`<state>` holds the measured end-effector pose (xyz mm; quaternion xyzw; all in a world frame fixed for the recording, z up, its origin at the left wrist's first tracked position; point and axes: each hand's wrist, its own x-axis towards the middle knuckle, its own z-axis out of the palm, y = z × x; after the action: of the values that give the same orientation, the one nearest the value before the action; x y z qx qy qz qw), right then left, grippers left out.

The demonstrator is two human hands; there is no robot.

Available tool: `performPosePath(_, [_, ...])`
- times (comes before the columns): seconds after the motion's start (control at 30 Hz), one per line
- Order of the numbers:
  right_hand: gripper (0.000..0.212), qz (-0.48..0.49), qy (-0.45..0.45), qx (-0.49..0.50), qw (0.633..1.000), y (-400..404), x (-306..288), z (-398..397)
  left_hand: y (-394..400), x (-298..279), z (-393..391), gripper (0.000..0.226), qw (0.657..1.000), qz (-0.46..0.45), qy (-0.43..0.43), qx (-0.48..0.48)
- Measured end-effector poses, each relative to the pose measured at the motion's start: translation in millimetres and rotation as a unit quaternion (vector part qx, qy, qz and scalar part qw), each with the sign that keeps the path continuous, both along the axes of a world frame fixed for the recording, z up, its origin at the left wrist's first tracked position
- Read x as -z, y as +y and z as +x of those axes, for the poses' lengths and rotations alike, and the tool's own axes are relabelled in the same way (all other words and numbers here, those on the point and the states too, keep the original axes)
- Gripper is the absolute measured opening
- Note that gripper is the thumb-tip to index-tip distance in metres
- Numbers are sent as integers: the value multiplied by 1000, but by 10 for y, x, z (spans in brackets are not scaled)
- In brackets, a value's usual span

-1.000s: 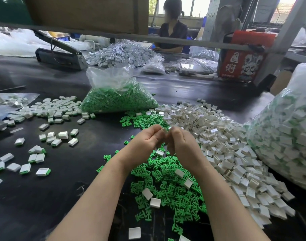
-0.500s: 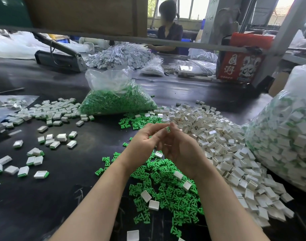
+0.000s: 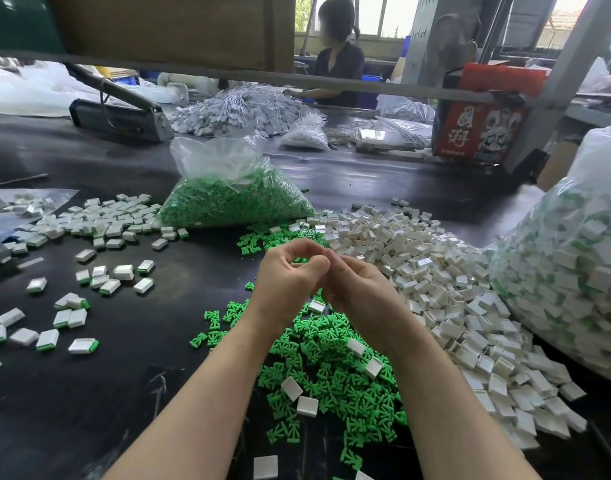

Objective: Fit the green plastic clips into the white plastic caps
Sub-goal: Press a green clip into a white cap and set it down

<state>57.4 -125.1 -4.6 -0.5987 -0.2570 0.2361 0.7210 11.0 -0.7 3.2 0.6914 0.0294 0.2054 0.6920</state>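
Our left hand (image 3: 286,278) and right hand (image 3: 357,289) meet fingertip to fingertip above the tabletop (image 3: 131,375), fingers curled inward as if pinching something small between them. The backs of the hands hide whatever is there, so we cannot tell what they grip, if anything.

Directly beneath our wrists lies the loose heap of green clips (image 3: 332,368); just beyond the right hand spreads the pile of white caps (image 3: 435,271). Well off past the left hand sit the finished pieces (image 3: 99,282), white with a green edge showing.

We judge both parts light, stiff and smooth, easy to flick away. They are best pinched by their flat faces or side edges, the cap's open side toward the clip, pressed straight in, not twisted.
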Motion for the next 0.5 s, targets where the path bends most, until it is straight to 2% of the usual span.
performPosePath(0.1, [38, -15, -12, 5, 1000, -4, 1, 6, -4, 16, 0, 10, 1000, 4, 2, -5])
performPosePath(0.3, [42, -1, -15, -3, 1000, -13, -8, -6, -23, 8, 16, 10, 998, -59, 18, 16])
performPosePath(0.5, [36, -1, -22, 13, 1000, 7, -1, -9, -55, -1, 8, 15, 995, -87, 10, 36])
